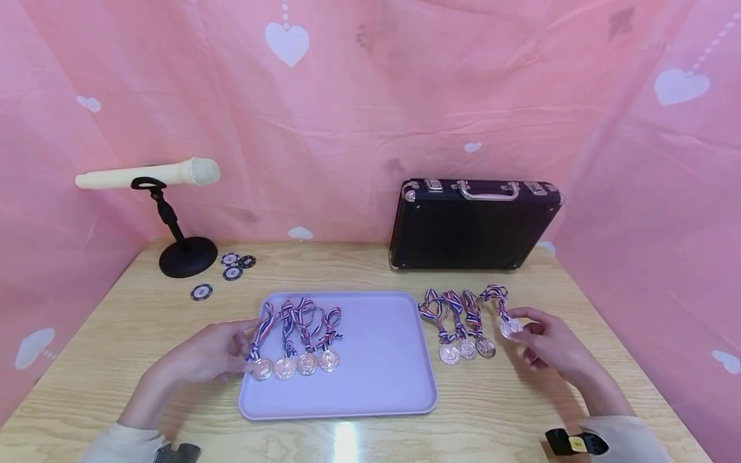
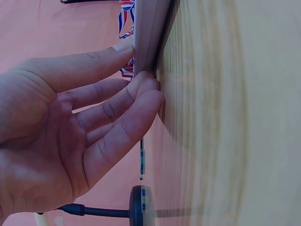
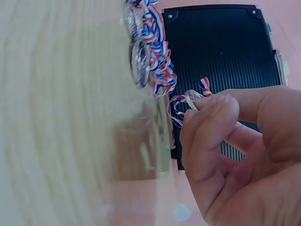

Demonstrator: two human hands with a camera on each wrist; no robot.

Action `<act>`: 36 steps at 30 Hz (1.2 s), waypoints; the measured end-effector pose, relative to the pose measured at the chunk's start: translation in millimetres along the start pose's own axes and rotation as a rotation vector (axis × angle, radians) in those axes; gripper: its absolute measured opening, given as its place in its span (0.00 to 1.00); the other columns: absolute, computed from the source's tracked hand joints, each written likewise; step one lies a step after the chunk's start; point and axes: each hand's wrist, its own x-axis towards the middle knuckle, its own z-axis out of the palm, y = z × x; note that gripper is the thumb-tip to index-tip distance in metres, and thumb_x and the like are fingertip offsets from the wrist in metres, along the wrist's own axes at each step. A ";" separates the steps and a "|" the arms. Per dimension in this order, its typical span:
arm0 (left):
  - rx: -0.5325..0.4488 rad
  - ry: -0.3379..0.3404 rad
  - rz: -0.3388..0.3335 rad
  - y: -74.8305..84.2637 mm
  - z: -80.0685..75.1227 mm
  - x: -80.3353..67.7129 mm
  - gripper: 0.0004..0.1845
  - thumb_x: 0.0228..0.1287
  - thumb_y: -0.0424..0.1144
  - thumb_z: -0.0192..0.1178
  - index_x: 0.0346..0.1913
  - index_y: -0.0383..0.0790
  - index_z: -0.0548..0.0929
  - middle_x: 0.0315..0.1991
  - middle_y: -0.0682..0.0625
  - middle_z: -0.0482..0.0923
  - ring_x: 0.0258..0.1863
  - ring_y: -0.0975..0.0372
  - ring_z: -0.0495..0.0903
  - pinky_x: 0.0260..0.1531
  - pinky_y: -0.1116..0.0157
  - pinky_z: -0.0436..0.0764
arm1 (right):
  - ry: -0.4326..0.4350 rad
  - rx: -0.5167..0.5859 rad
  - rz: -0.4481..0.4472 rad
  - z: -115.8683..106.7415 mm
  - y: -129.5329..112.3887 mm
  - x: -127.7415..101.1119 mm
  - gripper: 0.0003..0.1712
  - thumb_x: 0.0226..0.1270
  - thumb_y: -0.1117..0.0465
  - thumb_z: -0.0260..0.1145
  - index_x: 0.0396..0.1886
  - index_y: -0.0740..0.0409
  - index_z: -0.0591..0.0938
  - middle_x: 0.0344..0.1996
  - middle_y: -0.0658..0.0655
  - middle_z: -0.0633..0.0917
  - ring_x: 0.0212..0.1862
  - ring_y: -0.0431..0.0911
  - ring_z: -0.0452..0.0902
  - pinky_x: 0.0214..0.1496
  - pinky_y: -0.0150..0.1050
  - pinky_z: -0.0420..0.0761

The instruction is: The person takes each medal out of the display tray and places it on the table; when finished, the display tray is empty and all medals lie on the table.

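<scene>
My left hand [image 1: 211, 350] is at the left side of a lilac tray [image 1: 382, 373]. In the left wrist view its thumb and loosely bent fingers touch the tray's edge [image 2: 151, 33]. Several silver-coloured medals [image 1: 307, 363] with knotted red, white and blue ribbons lie in a row on the tray's left half. My right hand [image 1: 552, 344] pinches another medal [image 1: 511, 328] between thumb and fingers; its ribbon [image 1: 494, 293] trails toward the back. Left of that hand, 3 similar medals [image 1: 466, 348] lie side by side on the table, right of the tray.
A black briefcase [image 1: 471, 231] stands upright at the back right. At the back left, a white microphone [image 1: 147, 175] rests on a black stand [image 1: 188, 256]. Several poker chips [image 1: 201, 292] lie near its base. Pink cloth [image 1: 347, 128] hangs behind the wooden table [image 1: 324, 270].
</scene>
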 end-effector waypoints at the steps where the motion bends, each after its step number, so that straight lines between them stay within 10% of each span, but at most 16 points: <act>1: 0.001 0.000 -0.003 -0.2 0.1 0.0 0.47 0.61 0.31 0.75 0.81 0.32 0.64 0.40 0.46 0.78 0.26 0.57 0.77 0.23 0.63 0.82 | -0.009 0.003 0.007 0.4 1.9 0.1 0.31 0.75 0.67 0.64 0.74 0.69 0.68 0.29 0.57 0.80 0.23 0.44 0.77 0.23 0.38 0.83; 36: -0.028 -0.005 0.042 -3.8 -0.1 -0.8 0.46 0.61 0.30 0.74 0.80 0.31 0.63 0.39 0.46 0.77 0.30 0.56 0.78 0.23 0.61 0.86 | -0.006 -0.265 0.000 11.9 3.2 -3.8 0.28 0.66 0.68 0.71 0.65 0.70 0.79 0.26 0.56 0.78 0.23 0.47 0.78 0.21 0.39 0.82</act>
